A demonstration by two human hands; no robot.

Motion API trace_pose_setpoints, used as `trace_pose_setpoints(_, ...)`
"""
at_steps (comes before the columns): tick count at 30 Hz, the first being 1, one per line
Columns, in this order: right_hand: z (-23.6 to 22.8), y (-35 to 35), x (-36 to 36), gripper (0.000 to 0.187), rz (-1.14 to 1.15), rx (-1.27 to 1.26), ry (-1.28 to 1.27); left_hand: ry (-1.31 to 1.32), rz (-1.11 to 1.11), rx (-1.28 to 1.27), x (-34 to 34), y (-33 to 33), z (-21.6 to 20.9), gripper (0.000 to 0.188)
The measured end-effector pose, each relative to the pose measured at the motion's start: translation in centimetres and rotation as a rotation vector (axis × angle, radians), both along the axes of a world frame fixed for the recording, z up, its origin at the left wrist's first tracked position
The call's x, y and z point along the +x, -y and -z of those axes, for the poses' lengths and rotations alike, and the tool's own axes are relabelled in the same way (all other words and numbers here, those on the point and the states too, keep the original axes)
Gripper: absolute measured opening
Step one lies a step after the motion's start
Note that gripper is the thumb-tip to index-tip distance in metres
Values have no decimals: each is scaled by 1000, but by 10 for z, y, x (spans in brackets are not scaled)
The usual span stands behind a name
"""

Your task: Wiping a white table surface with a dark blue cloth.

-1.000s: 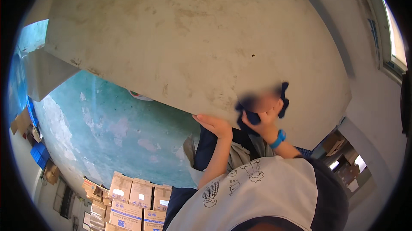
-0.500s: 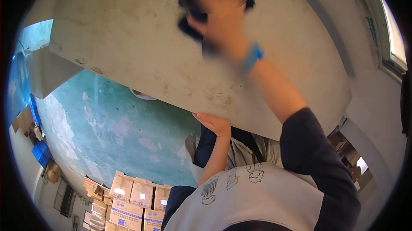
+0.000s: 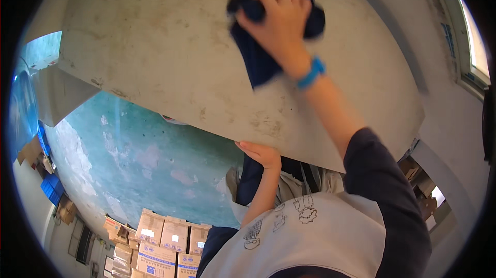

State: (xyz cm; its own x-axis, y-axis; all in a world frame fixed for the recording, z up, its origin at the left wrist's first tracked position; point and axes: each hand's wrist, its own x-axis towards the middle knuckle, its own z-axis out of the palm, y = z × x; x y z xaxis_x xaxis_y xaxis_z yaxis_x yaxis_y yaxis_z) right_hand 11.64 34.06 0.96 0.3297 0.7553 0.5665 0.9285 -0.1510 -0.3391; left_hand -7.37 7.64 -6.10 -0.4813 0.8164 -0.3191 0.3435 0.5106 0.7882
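Observation:
A dark navy cloth (image 3: 257,60) lies bunched on the pale, stained tabletop (image 3: 170,45) toward its far side. My right hand (image 3: 281,17), with a blue band on the wrist, presses down on it, its fingers bent over the folds. One corner of the cloth trails toward me. At the near edge of the table my left hand (image 3: 262,155) rests with its fingers stretched out, holding nothing; part of its palm side is hidden by the edge.
Dark smudges mark the tabletop near its front edge. Worn blue-green floor (image 3: 160,159) shows to the left below it. Stacked cardboard boxes (image 3: 155,257) stand at the lower left, and a blue bin (image 3: 51,188) lies farther left. A window (image 3: 473,35) is at the right.
My right hand has moved slightly right and nearer with the cloth, which now spreads out with a corner toward me. My left hand stays at the table edge.

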Motion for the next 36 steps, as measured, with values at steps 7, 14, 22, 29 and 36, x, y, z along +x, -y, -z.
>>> trace_pose_setpoints(7, 4, 18, -34, 41, -1, -74, -57, 125, -147, -22, 7, -23, -25, 55)
trace_pose_setpoints(14, -12, 192, -100, 33, -143, -238, -230, 86, -7, -25, -6, -6, -4, 59)
trace_pose_setpoints(22, -8, 10, 7, 29, 32, 14, -24, 492, -218, -104, 14, -14, -24, 67)
trace_pose_setpoints(29, -5, 221, -85, 31, -183, -290, -153, 227, -229, -159, 11, -29, -36, 65)
trace_pose_setpoints(36, -6, 32, -17, 40, -261, -135, -86, 201, -150, -54, 8, -22, -32, 64)
